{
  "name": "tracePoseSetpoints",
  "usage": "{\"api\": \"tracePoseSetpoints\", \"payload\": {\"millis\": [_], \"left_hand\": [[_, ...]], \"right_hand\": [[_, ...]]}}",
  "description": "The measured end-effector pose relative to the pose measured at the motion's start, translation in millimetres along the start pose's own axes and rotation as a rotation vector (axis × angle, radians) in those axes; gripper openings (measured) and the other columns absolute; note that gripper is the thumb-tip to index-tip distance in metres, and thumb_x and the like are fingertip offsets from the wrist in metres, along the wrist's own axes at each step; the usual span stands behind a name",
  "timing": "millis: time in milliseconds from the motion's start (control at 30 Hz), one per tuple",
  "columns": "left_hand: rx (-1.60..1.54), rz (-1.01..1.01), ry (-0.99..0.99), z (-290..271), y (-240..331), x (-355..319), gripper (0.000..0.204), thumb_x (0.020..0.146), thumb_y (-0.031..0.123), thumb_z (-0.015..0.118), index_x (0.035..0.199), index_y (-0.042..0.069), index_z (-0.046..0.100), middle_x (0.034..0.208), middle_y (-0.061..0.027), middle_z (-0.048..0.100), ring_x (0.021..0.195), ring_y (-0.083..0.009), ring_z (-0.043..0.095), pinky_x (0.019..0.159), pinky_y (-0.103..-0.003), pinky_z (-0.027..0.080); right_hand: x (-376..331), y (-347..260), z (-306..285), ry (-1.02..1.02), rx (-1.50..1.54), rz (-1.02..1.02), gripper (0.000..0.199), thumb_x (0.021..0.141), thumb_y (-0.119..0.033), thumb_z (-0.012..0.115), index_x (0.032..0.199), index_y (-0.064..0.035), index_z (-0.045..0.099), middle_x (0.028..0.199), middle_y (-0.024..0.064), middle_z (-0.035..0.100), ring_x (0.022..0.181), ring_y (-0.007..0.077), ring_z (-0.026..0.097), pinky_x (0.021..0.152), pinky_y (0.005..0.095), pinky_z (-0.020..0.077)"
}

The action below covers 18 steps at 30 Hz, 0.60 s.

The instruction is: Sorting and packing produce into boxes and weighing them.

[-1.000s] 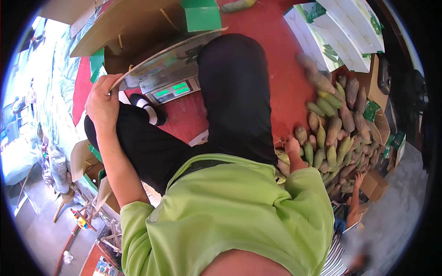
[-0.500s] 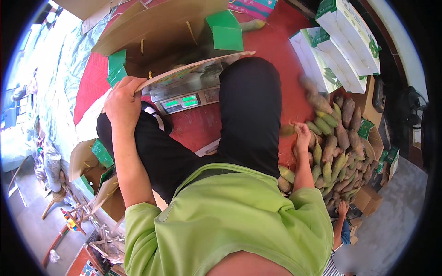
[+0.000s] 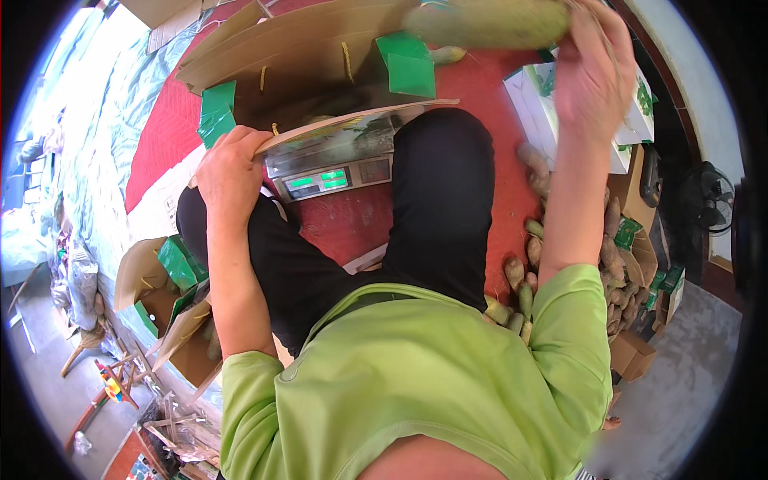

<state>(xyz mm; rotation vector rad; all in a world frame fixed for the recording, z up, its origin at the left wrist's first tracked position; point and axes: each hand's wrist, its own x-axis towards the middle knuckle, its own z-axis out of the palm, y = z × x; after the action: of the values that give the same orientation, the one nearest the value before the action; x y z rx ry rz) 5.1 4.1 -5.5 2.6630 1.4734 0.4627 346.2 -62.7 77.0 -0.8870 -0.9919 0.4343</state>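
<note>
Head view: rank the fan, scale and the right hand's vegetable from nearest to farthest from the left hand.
1. Scale, just right of the left hand.
2. Vegetable, in the right hand, top of view.
3. Fan, far right.

Your left forearm (image 3: pixel 233 276) reaches forward, the left hand (image 3: pixel 232 170) curled in a grip, its back turned upward. Your right forearm (image 3: pixel 574 208) stretches farther out, the right hand (image 3: pixel 594 84) bent in a grip, slightly blurred.
</note>
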Motion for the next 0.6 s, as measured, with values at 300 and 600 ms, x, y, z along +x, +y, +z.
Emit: {"api": "tracePoseSetpoints", "payload": {"millis": [300,600], "left_hand": [[0.010,0.002,-0.020,1.7,-1.9,-0.5,0.025,0.073,0.003,0.060,0.092,0.015,0.071,0.088,0.0004,0.064,0.088,-0.0233,0.063,0.074,-0.037,0.050],[-0.023,0.022,-0.043,4.8,-3.3,0.8,0.023,0.077,0.005,0.061,0.093,0.016,0.071,0.091,-0.0003,0.065,0.089,-0.0247,0.063,0.074,-0.038,0.050]], "right_hand": [[-3.6,107.1,117.2,-0.515,0.023,0.166,0.007,0.088,-0.002,0.059,0.088,0.0014,0.064,0.082,0.0052,0.067,0.077,0.0098,0.060,0.068,0.0235,0.0481],[-16.1,134.2,125.6,-0.706,-0.242,0.137,0.030,0.080,-0.004,0.062,0.107,0.0064,0.058,0.101,0.0226,0.066,0.096,0.0265,0.065,0.082,0.0347,0.0513]]}}
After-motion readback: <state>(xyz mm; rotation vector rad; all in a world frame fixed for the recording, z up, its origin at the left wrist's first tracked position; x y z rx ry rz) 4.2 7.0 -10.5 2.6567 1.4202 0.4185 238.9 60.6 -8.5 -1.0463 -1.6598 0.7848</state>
